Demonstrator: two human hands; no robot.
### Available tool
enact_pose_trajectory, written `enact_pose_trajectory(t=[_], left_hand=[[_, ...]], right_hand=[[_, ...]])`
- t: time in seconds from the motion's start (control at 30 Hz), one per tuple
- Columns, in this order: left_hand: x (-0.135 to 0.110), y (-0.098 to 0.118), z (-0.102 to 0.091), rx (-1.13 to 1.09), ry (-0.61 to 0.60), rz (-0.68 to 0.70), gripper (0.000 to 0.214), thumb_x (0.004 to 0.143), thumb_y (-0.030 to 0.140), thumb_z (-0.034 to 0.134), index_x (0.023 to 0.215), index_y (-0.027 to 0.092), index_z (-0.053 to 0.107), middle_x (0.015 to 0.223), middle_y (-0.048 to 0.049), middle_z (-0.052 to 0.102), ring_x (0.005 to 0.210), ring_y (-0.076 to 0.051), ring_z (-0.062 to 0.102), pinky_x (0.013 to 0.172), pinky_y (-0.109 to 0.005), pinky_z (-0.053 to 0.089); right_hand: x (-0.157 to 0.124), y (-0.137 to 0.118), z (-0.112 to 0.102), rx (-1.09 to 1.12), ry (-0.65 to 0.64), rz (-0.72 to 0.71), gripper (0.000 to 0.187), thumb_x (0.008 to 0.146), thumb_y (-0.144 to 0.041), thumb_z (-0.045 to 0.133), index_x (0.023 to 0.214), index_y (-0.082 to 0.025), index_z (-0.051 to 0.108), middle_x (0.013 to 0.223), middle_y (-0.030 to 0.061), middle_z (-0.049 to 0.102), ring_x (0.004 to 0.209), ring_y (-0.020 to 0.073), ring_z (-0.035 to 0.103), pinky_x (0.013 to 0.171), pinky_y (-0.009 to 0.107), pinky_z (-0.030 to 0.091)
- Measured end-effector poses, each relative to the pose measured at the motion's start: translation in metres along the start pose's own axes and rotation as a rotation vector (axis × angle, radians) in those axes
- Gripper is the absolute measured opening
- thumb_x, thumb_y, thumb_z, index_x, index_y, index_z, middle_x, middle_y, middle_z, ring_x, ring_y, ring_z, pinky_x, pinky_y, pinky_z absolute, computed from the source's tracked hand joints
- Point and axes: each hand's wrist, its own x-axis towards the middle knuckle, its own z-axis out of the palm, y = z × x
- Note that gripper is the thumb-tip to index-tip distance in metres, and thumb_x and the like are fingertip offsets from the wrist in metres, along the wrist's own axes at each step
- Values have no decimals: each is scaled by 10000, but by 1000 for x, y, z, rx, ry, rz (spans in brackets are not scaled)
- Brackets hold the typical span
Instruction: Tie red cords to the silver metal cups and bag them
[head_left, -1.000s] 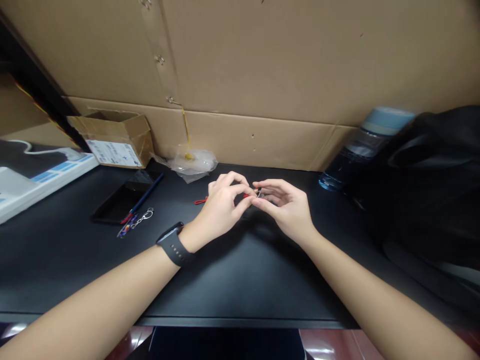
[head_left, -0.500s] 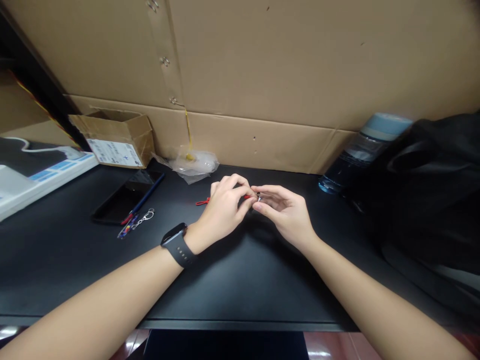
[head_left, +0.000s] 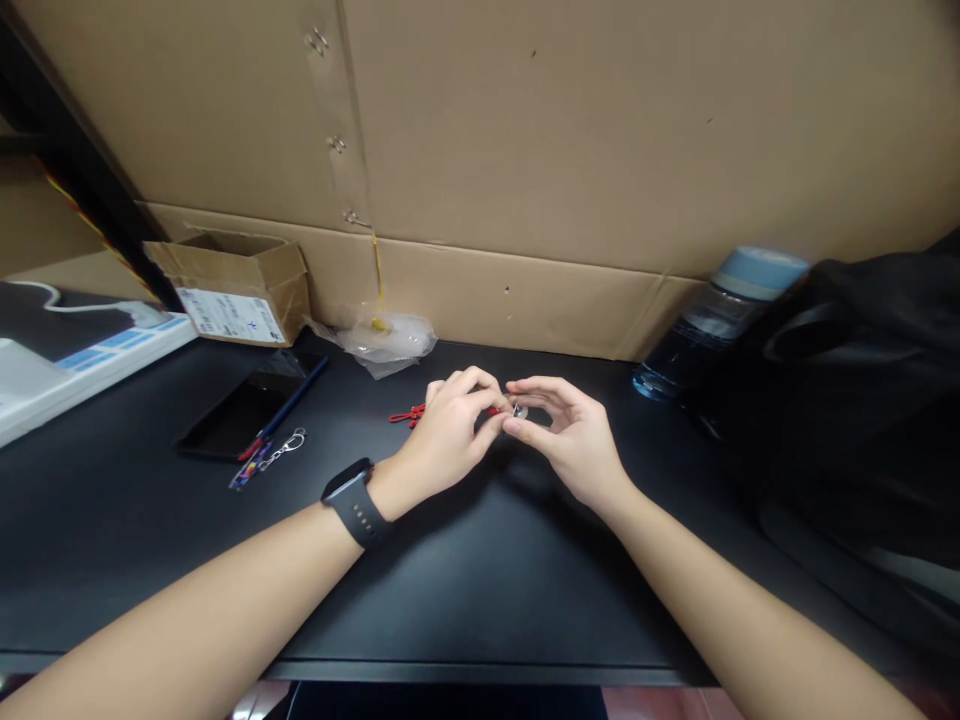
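Note:
My left hand [head_left: 454,425], with a dark watch on its wrist, pinches a red cord [head_left: 493,410] between thumb and fingertips. A looped end of red cord [head_left: 406,414] sticks out on the far side of that hand. My right hand [head_left: 570,430] curls around a small shiny metal piece [head_left: 520,410], with its thumb at the piece and its index finger slightly apart above. The two hands nearly meet at the fingertips, just over the black table [head_left: 465,580]. Fingers hide most of the cord and the metal piece's exact shape.
To the left lie a phone [head_left: 247,405], a blue pen [head_left: 300,393] and a keychain with a silver clasp [head_left: 289,445]. Behind them stand a small cardboard box [head_left: 240,290], a plastic bag [head_left: 390,340] and a power strip [head_left: 112,355]. A bottle [head_left: 705,330] and black bag [head_left: 847,450] are on the right.
My right index finger has lifted a little away from the left fingertips, and more of the metal piece shows. More red cord shows beyond my left hand. The view has tilted slightly.

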Motion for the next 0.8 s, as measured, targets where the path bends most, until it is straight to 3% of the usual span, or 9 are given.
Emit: enact_pose_trajectory(t=[0.3, 0.4, 0.53, 0.7, 0.8], left_hand=[[1, 3, -2, -8, -14, -19, 99, 979, 231, 586, 946, 222, 679, 1097, -38, 647, 1039, -209, 589, 934, -391, 393], [1, 4, -4, -18, -13, -2, 104, 978, 226, 584, 968, 223, 688, 1105, -39, 652, 1038, -206, 595, 933, -387, 403], [0, 8, -3, -34, -7, 6, 109, 969, 230, 605, 916, 228, 700, 1097, -37, 660, 1052, -212, 597, 939, -394, 407], [-1, 14, 2, -155, 61, -113, 112, 962, 225, 621, 890, 229, 707, 1044, -26, 652, 1004, -192, 616, 913, -369, 454], [0, 14, 3, -217, 99, -159, 115, 958, 229, 629, 869, 222, 701, 1038, -32, 646, 1009, -196, 623, 907, -363, 479]], right_hand=[[0, 1, 2, 101, 37, 74, 365, 709, -317, 914, 949, -226, 655, 1130, 77, 777, 1008, 224, 727, 916, 396, 605], [-1, -1, 2, 114, 11, 88, 320, 738, -334, 895, 959, -219, 694, 1110, 81, 781, 1010, 235, 736, 950, 416, 591], [-2, -1, 3, 115, 31, 109, 277, 769, -359, 873, 971, -210, 756, 1049, 83, 781, 939, 236, 745, 876, 402, 612], [-3, 1, 7, 132, 111, 93, 203, 781, -363, 864, 858, -204, 764, 1086, 77, 758, 836, 188, 719, 762, 324, 603], [-4, 2, 8, 100, 99, 86, 190, 825, -384, 825, 909, -215, 800, 1022, 73, 773, 776, 176, 698, 743, 332, 602]])
